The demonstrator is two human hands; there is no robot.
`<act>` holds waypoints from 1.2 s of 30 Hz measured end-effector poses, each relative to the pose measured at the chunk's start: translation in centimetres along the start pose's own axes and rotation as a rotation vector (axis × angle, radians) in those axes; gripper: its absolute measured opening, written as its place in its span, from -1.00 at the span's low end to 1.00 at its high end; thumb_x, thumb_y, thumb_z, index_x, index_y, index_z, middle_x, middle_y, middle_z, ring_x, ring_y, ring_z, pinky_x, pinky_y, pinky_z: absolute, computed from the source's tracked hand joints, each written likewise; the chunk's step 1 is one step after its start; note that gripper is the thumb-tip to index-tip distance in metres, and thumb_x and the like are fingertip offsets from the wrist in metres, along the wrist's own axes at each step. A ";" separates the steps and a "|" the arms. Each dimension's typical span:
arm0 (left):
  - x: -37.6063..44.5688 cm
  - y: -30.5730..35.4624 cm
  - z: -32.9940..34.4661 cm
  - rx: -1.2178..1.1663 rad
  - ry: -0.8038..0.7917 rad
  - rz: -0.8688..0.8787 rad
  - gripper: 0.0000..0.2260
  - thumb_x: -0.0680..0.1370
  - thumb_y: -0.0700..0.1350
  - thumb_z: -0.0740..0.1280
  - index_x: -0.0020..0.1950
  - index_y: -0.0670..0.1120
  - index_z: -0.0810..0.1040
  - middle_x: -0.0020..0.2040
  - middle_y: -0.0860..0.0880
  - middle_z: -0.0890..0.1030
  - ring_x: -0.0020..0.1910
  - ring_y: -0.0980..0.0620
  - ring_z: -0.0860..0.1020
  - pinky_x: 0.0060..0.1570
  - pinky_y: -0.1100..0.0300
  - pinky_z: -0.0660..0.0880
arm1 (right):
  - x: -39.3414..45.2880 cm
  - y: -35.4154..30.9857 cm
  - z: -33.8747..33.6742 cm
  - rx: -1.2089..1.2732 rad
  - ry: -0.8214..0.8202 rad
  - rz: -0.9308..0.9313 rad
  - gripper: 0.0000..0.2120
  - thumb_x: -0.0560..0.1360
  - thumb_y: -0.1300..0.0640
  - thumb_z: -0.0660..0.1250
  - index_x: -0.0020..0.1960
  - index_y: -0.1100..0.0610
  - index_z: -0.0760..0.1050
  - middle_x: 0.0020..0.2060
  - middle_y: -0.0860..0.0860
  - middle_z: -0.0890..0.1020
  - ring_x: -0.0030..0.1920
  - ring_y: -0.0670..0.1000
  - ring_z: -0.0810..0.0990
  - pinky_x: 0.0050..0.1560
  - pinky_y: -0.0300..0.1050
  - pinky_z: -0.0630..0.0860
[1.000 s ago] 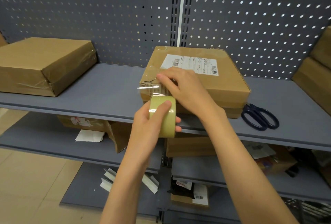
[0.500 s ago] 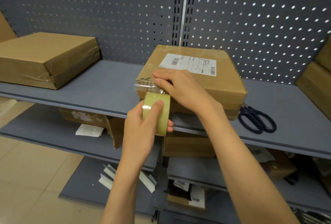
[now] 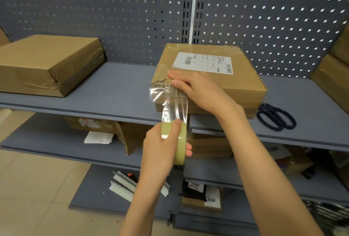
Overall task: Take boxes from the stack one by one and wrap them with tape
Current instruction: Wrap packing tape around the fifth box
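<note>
Pulled further down and away from the box [image 3: 217,77], the tape roll [image 3: 178,141] sat lower than it had a second before, when it was held right up against the box's near left corner; a longer strip of clear tape [image 3: 174,103] now stretched between roll and carton. The left hand [image 3: 162,147] gripped the roll from the side, thumb over its outer face and fingertips showing past its far edge. The right hand [image 3: 196,88] stayed where it had been, fingers laid fairly flat on the top near edge of the box, pinning the tape's free end against the cardboard. The box, bearing a white shipping label [image 3: 204,63], rested on another carton on the grey shelf [image 3: 113,92], in front of the pegboard back panel [image 3: 94,9]. The lengthened strip suggested the wrap of this box was under way but far from finished, with the tape yet to be carried down the front face and round. A second, already taped box [image 3: 47,64] lay well apart to the left; scissors [image 3: 275,116] waited on the shelf just right of the stack
</note>
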State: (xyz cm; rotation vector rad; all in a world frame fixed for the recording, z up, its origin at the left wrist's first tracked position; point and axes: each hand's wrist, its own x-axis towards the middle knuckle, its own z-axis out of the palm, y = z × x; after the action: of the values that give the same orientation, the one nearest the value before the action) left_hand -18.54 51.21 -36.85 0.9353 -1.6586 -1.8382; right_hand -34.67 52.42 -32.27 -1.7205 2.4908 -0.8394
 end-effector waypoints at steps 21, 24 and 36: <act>0.5 -1.6 -0.5 0.084 0.224 0.358 -0.97 0.62 -0.14 0.23 0.04 -0.04 0.43 -0.56 0.16 0.40 -0.50 0.22 0.35 -0.31 0.19 0.31 | -0.6 -0.6 -0.1 -0.001 0.028 0.026 -0.69 0.62 -0.04 0.15 0.26 0.01 0.54 0.24 -0.11 0.57 0.28 -0.05 0.46 0.25 0.12 0.39; 0.8 -1.8 -0.2 0.095 0.263 0.369 -0.96 0.62 -0.16 0.22 0.01 -0.08 0.46 -0.58 0.15 0.38 -0.52 0.21 0.34 -0.36 0.24 0.29 | -0.9 -0.6 0.1 -0.037 0.055 -0.006 -0.70 0.62 0.00 0.13 0.15 0.14 0.53 0.13 0.00 0.59 0.16 0.00 0.50 0.17 0.08 0.42; 1.4 -1.6 0.0 0.153 0.346 0.275 -0.93 0.58 -0.16 0.28 -0.07 -0.01 0.52 -0.53 0.09 0.38 -0.51 0.24 0.39 -0.40 0.40 0.37 | -0.8 -0.2 0.4 -0.123 0.100 -0.089 -0.68 0.64 -0.04 0.08 0.15 0.08 0.53 0.11 -0.05 0.61 0.09 -0.01 0.52 -0.03 -0.13 0.41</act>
State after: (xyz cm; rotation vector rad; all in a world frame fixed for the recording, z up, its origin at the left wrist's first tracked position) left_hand -19.35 50.40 -38.65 0.9683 -1.6298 -1.3030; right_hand -34.08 52.89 -32.78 -1.8848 2.5984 -0.8140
